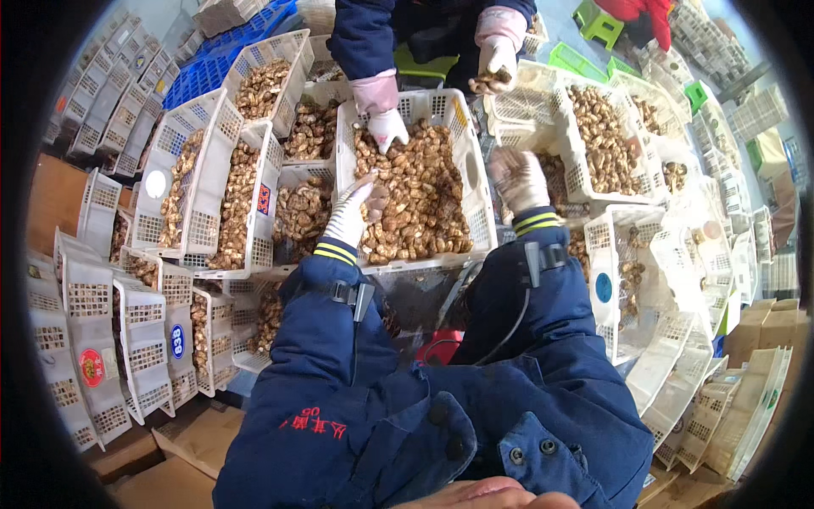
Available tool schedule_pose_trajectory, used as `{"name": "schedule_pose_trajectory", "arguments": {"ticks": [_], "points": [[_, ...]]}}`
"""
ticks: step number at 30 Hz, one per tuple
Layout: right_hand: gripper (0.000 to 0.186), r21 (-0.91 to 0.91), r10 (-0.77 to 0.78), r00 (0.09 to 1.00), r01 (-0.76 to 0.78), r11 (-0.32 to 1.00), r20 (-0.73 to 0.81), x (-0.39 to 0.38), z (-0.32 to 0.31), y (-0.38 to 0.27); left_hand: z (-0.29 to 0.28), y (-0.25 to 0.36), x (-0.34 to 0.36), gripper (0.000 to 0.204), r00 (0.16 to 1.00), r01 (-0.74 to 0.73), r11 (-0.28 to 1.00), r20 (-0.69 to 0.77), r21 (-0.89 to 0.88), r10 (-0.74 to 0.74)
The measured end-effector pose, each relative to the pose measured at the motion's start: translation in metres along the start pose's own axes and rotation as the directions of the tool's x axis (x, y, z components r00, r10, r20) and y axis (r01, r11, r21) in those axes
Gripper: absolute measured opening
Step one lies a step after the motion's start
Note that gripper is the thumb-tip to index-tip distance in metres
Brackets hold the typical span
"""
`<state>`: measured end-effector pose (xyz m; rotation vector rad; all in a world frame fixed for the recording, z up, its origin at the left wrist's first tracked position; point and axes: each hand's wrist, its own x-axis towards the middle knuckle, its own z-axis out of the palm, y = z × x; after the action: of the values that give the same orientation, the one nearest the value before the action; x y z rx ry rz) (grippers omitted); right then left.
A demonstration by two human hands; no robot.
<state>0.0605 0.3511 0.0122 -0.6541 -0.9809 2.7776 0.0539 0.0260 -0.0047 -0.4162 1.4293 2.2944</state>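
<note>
A white plastic crate (482, 212) stands in front of me, with a heap of small brown mushrooms (420, 208) inside. My left hand (354, 208), in a white glove with bare fingertips, rests at the crate's left side, its fingers apart and touching the mushrooms. My right hand (519, 176), gloved alike, is off the crate's right side, above a lower crate of mushrooms (553, 174). Motion blurs its fingers, so whether they hold anything is unclear. Across from me, a co-worker's gloved hand (388, 129) reaches into the same heap, and their other hand (498, 68) holds some mushrooms.
Crates of mushrooms crowd both sides, such as a tall one on the left (252, 204) and one on the right (632, 191). Stacked crates (140, 339) line the far left. Blue pallets (193, 81) and a green stool (600, 24) stand farther back. Cardboard (199, 437) lies at lower left.
</note>
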Motion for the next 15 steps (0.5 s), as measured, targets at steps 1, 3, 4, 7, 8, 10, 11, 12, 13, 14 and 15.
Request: {"name": "schedule_pose_trajectory", "arguments": {"ticks": [1, 3, 4, 7, 8, 10, 11, 12, 13, 14, 15], "points": [[0.033, -0.032, 0.098, 0.992, -0.095, 0.995, 0.076, -0.01, 0.01, 0.019, 0.001, 0.001, -0.003, 0.024, 1.0, 0.023, 1.0, 0.002, 0.005, -0.023], [0.035, -0.328, 0.179, 0.962, -0.105, 0.939, 0.206, -0.021, 0.038, 0.036, -0.006, 0.001, 0.0, 0.026, 1.0, 0.012, 1.0, -0.002, 0.013, -0.012], [0.037, -0.328, 0.208, 0.939, -0.112, 0.938, 0.274, -0.012, 0.03, 0.046, -0.009, 0.001, 0.001, 0.026, 0.999, 0.031, 0.999, -0.014, 0.013, -0.031], [0.036, -0.561, 0.126, 0.962, 0.031, 0.827, 0.24, -0.007, 0.023, 0.056, -0.005, 0.003, -0.004, 0.027, 0.998, 0.03, 0.999, -0.049, 0.01, -0.03], [0.036, -0.614, 0.084, 0.97, 0.076, 0.786, 0.228, -0.001, 0.015, 0.054, 0.0, 0.004, -0.004, 0.026, 0.996, 0.019, 1.0, -0.09, -0.016, -0.021], [0.035, -0.698, 0.041, 0.979, 0.114, 0.707, 0.201, 0.003, 0.009, 0.054, 0.001, 0.01, -0.008, 0.025, 0.999, 0.014, 1.0, -0.053, -0.025, -0.015], [0.035, -0.712, 0.029, 0.968, 0.163, 0.683, 0.249, 0.009, 0.004, 0.057, -0.001, 0.012, -0.01, 0.025, 0.998, 0.022, 0.999, -0.06, -0.037, -0.024], [0.034, -0.763, 0.06, 0.974, 0.131, 0.633, 0.216, 0.013, 0.002, 0.061, -0.004, 0.012, -0.009, 0.027, 0.999, 0.03, 0.999, -0.041, -0.018, -0.031], [0.034, -0.809, 0.089, 0.979, 0.099, 0.579, 0.183, 0.017, 0.0, 0.065, -0.005, 0.011, -0.009, 0.028, 0.999, 0.021, 0.999, -0.042, -0.03, -0.022], [0.032, -0.881, 0.129, 0.977, 0.092, 0.465, 0.17, 0.022, 0.0, 0.07, -0.007, 0.011, -0.009, 0.028, 0.998, 0.016, 0.999, -0.055, -0.041, -0.018], [0.032, -0.953, 0.143, 0.967, 0.17, 0.249, 0.21, 0.039, -0.017, 0.075, -0.003, 0.012, -0.007, 0.028, 0.998, 0.015, 0.999, -0.054, -0.046, -0.017]]}}
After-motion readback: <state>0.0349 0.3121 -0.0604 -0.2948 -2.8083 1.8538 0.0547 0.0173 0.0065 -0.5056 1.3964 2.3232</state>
